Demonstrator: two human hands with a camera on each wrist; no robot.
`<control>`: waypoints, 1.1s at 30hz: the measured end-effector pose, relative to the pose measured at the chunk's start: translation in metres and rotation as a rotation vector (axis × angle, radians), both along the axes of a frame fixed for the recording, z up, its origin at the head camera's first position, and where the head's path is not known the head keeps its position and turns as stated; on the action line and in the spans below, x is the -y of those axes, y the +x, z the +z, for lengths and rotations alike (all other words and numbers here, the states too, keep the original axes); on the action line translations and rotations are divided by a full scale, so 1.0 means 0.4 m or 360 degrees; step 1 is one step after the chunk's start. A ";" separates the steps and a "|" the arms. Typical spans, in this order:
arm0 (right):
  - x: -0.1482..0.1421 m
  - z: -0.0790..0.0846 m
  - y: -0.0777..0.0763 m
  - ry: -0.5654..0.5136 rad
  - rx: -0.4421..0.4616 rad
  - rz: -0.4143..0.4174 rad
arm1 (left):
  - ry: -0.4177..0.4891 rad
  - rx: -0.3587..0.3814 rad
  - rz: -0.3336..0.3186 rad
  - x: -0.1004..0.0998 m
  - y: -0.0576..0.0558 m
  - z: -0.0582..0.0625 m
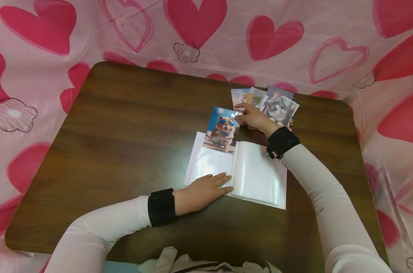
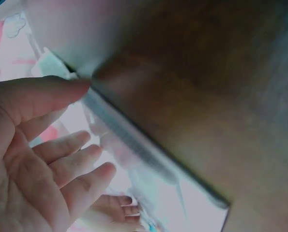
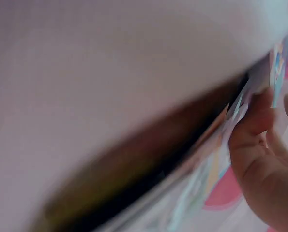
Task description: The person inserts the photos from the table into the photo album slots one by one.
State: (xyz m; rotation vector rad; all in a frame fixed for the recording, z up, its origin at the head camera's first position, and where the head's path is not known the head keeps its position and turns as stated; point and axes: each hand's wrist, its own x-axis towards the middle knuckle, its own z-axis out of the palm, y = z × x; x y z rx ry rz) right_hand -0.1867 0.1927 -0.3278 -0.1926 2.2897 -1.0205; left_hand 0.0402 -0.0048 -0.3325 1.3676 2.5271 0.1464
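A white photo album (image 1: 261, 174) lies spread on the table with clear pocket pages. Partly in the left page's pocket is a photo (image 1: 223, 131) of a hamster in sunglasses, its upper part sticking out past the page's top edge. My right hand (image 1: 252, 116) pinches the photo near its upper right corner; in the right wrist view its fingers (image 3: 260, 116) are bent. My left hand (image 1: 203, 192) rests on the lower part of the left page, fingers spread. In the left wrist view that hand (image 2: 32, 159) is beside the album's edge.
Several loose photos lie overlapped at the back right, a grey cat photo (image 1: 279, 108) on top, partly behind my right hand. The brown wooden table (image 1: 135, 125) has rounded corners. A pink cloth with hearts (image 1: 227, 49) hangs around it.
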 end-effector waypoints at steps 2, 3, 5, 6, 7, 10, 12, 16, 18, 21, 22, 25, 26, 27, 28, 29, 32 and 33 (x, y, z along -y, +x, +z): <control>0.008 0.002 0.002 0.0123 -0.0138 0.0145 | 0.0020 -0.0018 -0.0003 0.001 0.001 -0.004; 0.012 0.003 0.003 0.0172 -0.0192 0.0204 | 0.0020 -0.0029 -0.0005 0.001 0.001 -0.005; 0.019 0.004 0.007 0.0206 -0.0255 0.0269 | 0.0013 -0.0048 -0.0010 0.000 0.002 -0.008; 0.021 0.003 0.009 0.0219 -0.0292 0.0295 | 0.0005 -0.0049 -0.0011 -0.001 0.002 -0.009; 0.023 0.003 0.011 0.0220 -0.0312 0.0313 | -0.0004 -0.0043 -0.0009 -0.002 0.002 -0.009; 0.025 -0.001 0.021 0.0203 -0.0408 0.0384 | -0.0031 -0.0022 -0.0007 -0.006 0.004 -0.010; 0.025 -0.003 0.030 0.0186 -0.0454 0.0448 | -0.0041 -0.0004 -0.0003 -0.007 0.004 -0.011; 0.030 -0.006 0.051 0.0144 -0.0471 0.0593 | -0.0060 -0.0029 -0.0015 -0.010 -0.002 -0.014; 0.033 -0.002 0.061 0.0145 -0.0409 0.0622 | -0.0067 -0.0048 -0.0023 -0.011 -0.007 -0.014; 0.038 -0.001 0.072 0.0143 -0.0331 0.0608 | -0.0070 -0.0046 -0.0032 -0.011 -0.011 -0.016; 0.039 -0.001 0.074 0.0142 -0.0317 0.0589 | -0.0067 -0.0036 -0.0029 -0.010 -0.012 -0.017; 0.040 -0.004 0.077 0.0117 -0.0292 0.0542 | -0.0052 -0.0019 -0.0022 -0.007 -0.012 -0.022; 0.040 -0.005 0.078 0.0103 -0.0278 0.0534 | -0.0048 -0.0015 -0.0020 -0.005 -0.012 -0.024; 0.040 -0.006 0.078 0.0091 -0.0258 0.0529 | -0.0041 -0.0009 -0.0016 -0.004 -0.011 -0.026; 0.040 -0.008 0.079 0.0082 -0.0236 0.0534 | -0.0037 -0.0004 -0.0014 -0.003 -0.011 -0.028; 0.041 -0.008 0.081 0.0069 -0.0209 0.0537 | -0.0027 -0.0002 -0.0014 -0.002 -0.011 -0.030; 0.046 -0.010 0.084 0.0038 -0.0161 0.0587 | -0.0014 0.0004 -0.0014 0.004 -0.012 -0.035; 0.049 -0.011 0.085 0.0034 -0.0157 0.0603 | -0.0016 0.0000 -0.0010 0.006 -0.013 -0.036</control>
